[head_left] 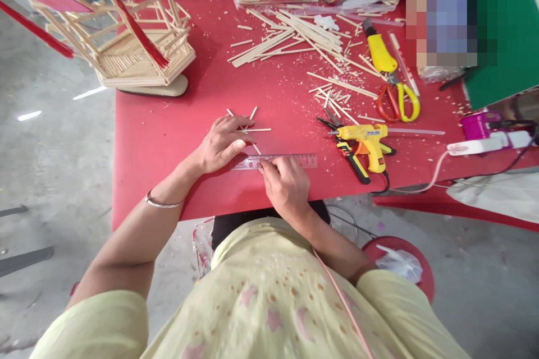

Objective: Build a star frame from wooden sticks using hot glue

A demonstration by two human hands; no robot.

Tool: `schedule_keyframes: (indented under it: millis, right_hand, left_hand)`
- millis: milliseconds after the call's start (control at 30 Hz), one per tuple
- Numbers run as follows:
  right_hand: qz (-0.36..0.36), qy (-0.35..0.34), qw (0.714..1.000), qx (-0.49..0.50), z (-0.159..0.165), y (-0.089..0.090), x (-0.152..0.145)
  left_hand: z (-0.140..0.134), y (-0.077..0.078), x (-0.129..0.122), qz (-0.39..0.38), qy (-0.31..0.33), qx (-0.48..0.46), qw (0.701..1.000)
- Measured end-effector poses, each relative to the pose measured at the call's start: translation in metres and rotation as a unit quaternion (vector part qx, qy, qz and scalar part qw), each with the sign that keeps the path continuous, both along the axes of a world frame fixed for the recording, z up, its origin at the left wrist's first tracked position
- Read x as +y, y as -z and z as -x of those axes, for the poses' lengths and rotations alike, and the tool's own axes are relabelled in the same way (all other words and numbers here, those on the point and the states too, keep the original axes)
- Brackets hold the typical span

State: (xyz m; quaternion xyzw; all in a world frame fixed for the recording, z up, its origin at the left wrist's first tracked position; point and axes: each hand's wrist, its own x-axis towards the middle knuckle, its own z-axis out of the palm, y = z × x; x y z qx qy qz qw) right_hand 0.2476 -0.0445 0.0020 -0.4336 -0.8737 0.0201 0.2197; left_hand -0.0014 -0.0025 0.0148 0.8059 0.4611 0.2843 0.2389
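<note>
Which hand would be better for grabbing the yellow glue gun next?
Probably the right hand: it's nearer the glue gun, while the left hand is farther away, at thin sticks.

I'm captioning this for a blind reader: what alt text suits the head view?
A person's left hand lies over thin wooden sticks on a red table, while the right hand touches a clear ruler. Loose sticks lie beyond, a yellow glue gun and scissors to the right, and a pavilion-like model of sticks stands upper left.

Your left hand [225, 143] extends forward, palm down; your right hand [285, 182] is curled; both forearms [145, 230] converge inward.
</note>
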Motion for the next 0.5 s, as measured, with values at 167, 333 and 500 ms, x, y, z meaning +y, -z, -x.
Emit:
schedule_keyframes:
  millis: [167, 333, 500]
  right_hand:
    - [0.007, -0.004, 1.0, -0.011, 0.001, -0.0006, -0.0006]
    - [0.002, -0.006, 1.0, -0.011, 0.0007, -0.0018, -0.0005]
    - [0.008, -0.011, 1.0, -0.009, 0.0004, -0.0019, 0.0]
  left_hand:
    - [0.0, -0.0001, 0.0002, -0.005, 0.002, -0.003, 1.0]
    - [-0.0001, -0.0008, 0.0, 0.005, 0.0, 0.006, 1.0]
    - [-0.0001, -0.0008, -0.0001, 0.006, 0.002, 0.002, 1.0]
